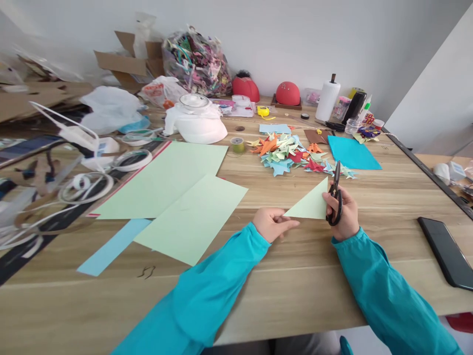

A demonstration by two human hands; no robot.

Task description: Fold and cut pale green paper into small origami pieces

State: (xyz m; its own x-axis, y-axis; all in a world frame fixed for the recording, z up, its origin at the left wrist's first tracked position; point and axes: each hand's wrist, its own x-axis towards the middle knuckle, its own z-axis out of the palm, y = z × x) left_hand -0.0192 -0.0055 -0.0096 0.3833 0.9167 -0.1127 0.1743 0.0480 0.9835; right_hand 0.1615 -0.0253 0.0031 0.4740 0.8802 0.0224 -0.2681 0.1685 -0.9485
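Observation:
A pale green paper triangle (310,201) is held between my two hands, just above the wooden table. My left hand (271,224) pinches its left corner between thumb and fingers. My right hand (346,212) is closed around black-handled scissors (335,195), whose blades point up and away, and its thumb also presses on the triangle's right edge. Pale green sheets (192,217) lie to the left of my left hand. Beyond the triangle is a pile of folded paper shapes (286,153) in orange, green, blue and red.
A blue paper strip (113,249) lies at the left, near coiled white cables (86,190). A bright blue square sheet (353,153) is behind the scissors. A phone (447,251) rests at the right. A white cap (197,121), thread spool (237,144) and tape measure (263,111) stand farther back.

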